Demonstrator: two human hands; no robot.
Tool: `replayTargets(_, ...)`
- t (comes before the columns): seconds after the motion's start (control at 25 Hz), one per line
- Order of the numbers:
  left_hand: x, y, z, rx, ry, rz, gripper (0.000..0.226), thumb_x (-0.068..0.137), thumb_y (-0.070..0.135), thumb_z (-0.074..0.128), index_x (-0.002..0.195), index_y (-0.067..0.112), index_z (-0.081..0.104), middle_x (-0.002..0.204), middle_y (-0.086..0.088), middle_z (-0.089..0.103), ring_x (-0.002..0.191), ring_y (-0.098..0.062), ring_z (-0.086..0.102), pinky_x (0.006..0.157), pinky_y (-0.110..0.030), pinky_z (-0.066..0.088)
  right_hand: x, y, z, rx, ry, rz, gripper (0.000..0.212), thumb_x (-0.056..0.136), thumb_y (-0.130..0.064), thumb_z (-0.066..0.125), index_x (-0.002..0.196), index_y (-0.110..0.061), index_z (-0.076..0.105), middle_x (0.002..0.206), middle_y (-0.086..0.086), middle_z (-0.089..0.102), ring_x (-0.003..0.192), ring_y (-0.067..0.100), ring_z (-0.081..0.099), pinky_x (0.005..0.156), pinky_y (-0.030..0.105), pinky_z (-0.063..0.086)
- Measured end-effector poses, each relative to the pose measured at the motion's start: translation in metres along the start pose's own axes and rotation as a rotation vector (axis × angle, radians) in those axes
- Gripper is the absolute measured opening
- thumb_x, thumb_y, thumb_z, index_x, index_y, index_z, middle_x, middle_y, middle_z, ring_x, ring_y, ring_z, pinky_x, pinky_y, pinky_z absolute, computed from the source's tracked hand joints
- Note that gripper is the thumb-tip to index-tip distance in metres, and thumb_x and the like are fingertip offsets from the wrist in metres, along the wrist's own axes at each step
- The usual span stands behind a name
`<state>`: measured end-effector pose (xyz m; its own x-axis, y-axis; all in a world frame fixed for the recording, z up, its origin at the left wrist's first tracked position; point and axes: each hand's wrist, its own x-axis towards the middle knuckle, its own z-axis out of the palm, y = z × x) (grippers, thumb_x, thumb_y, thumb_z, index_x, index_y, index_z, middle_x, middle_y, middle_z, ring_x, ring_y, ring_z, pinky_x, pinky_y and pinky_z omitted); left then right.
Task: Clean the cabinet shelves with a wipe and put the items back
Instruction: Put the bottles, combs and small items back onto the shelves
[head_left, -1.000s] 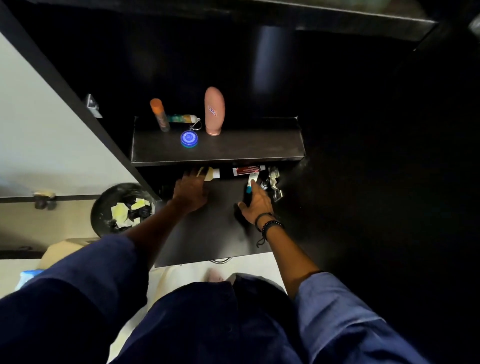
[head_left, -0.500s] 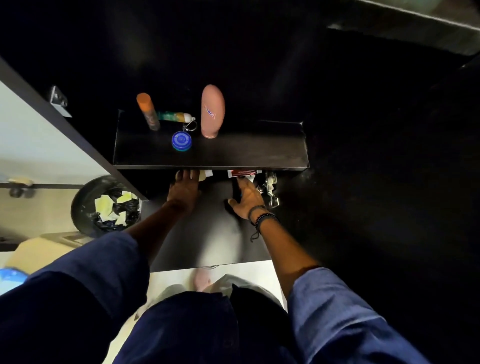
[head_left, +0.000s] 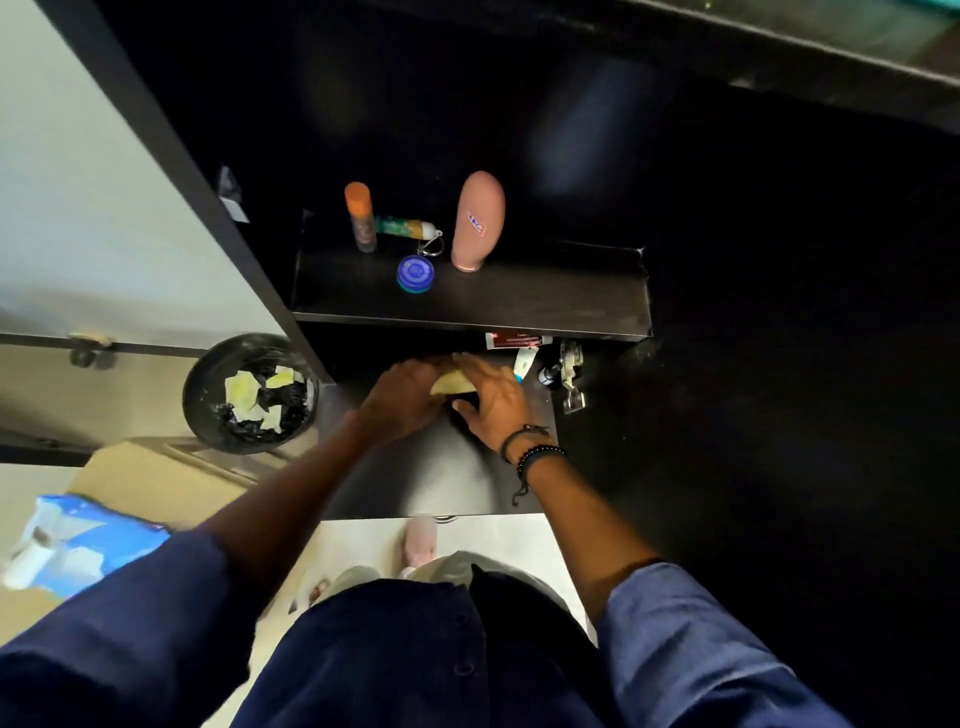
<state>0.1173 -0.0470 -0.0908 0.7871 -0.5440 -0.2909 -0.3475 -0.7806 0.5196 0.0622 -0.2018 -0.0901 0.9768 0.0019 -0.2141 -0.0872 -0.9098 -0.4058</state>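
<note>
- The left hand and right hand were apart a second ago, one at each end of the lower shelf's back edge. They now meet at the middle of the lower shelf.
- Between them is a pale yellow piece, most likely the wipe.
- The right hand lies over it with straight, relaxed fingers and grasps nothing. The left hand touches its 9 o'clock end, but I cannot tell whether those fingers pinch it.
- At 2 o'clock from the hands, a red tube and a blue-white tube lie untouched; the right hand has left them.
- At 12 o'clock, the upper shelf holds the same stick, tin and bottle.
- At 9 o'clock, the bin holds crumpled yellow scraps.
- My reading: the upper shelf is finished and restocked, and wiping of the lower one is about to begin or resume, so the tubes will need shifting.
</note>
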Motion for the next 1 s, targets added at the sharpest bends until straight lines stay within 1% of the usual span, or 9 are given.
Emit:
replayTargets(0.08,-0.023,0.007,-0.018,-0.048,0.105,0.025,0.040,0.081,0.032,0.064,0.117,0.014,0.065,0.116,-0.010,0.067,0.107,-0.031,0.062,0.090,-0.034,0.048,-0.013,-0.010,-0.012,-0.031,0.145,-0.090,0.050,0.084,-0.028,0.066,0.132,-0.023,0.053,0.120,0.004,0.064,0.100,0.031,0.053,0.088,0.042,0.048)
replayTargets(0.16,-0.045,0.015,-0.038,-0.161,0.268,0.050,0.034,0.075,0.018,0.075,0.108,0.014,0.069,0.106,-0.006,0.071,0.095,-0.026,0.066,0.081,-0.025,0.048,-0.028,-0.022,-0.026,0.042,0.275,-0.149,0.041,0.083,-0.031,0.067,0.122,-0.020,0.061,0.107,0.002,0.070,0.091,0.028,0.052,0.081,0.042,0.049)
replayTargets(0.24,-0.066,0.030,-0.060,-0.247,0.410,0.120,0.038,0.074,0.010,0.077,0.110,0.013,0.067,0.106,-0.005,0.070,0.090,-0.024,0.066,0.081,-0.022,0.047,-0.038,-0.034,-0.038,0.180,0.374,-0.160,0.038,0.082,-0.027,0.070,0.117,-0.015,0.064,0.107,0.000,0.070,0.090,0.023,0.051,0.084,0.030,0.047)
replayTargets(0.32,-0.080,0.041,-0.078,-0.281,0.537,0.192,0.039,0.078,0.009,0.073,0.116,0.011,0.063,0.112,-0.005,0.065,0.095,-0.023,0.062,0.086,-0.026,0.049,-0.045,-0.049,-0.054,0.293,0.472,-0.116,0.038,0.081,-0.028,0.073,0.115,-0.013,0.065,0.108,0.000,0.070,0.094,0.018,0.051,0.085,0.019,0.042)
replayTargets(0.44,-0.089,0.048,-0.103,-0.252,0.682,0.247,0.035,0.084,0.009,0.067,0.118,0.008,0.060,0.116,-0.008,0.061,0.104,-0.023,0.057,0.092,-0.030,0.046,-0.052,-0.071,-0.083,0.388,0.603,-0.082,0.037,0.081,-0.034,0.074,0.112,-0.015,0.066,0.104,-0.004,0.068,0.091,0.006,0.049,0.082,0.013,0.041)
replayTargets(0.52,-0.091,0.050,-0.115,-0.192,0.703,0.244,0.036,0.085,0.009,0.065,0.120,0.007,0.058,0.119,-0.010,0.059,0.109,-0.025,0.054,0.095,-0.031,0.041,-0.051,-0.085,-0.100,0.437,0.703,-0.087,0.033,0.079,-0.031,0.075,0.105,-0.012,0.067,0.098,-0.006,0.066,0.084,0.002,0.050,0.077,0.013,0.042)
replayTargets(0.6,-0.089,0.047,-0.118,-0.160,0.679,0.214,0.039,0.084,0.010,0.064,0.123,0.009,0.056,0.121,-0.009,0.058,0.111,-0.026,0.052,0.097,-0.031,0.038,-0.041,-0.092,-0.111,0.559,0.759,-0.031,0.031,0.078,-0.030,0.077,0.097,-0.009,0.067,0.094,-0.003,0.063,0.078,0.007,0.056,0.072,0.019,0.050)
replayTargets(0.72,-0.086,0.042,-0.114,-0.146,0.648,0.176,0.042,0.082,0.009,0.065,0.124,0.008,0.056,0.122,-0.010,0.057,0.112,-0.028,0.052,0.099,-0.031,0.036,-0.021,-0.092,-0.115,0.687,0.737,0.103,0.037,0.077,-0.032,0.077,0.099,-0.005,0.066,0.094,0.005,0.064,0.082,0.015,0.064,0.072,0.032,0.057)
replayTargets(1.0,-0.085,0.044,-0.110,-0.146,0.663,0.176,0.042,0.081,0.006,0.066,0.122,0.005,0.057,0.120,-0.012,0.057,0.110,-0.024,0.047,0.097,-0.024,0.032,0.000,-0.092,-0.111,0.677,0.663,0.115,0.040,0.076,-0.032,0.077,0.105,-0.007,0.063,0.096,0.008,0.069,0.086,0.012,0.066,0.073,0.021,0.057)
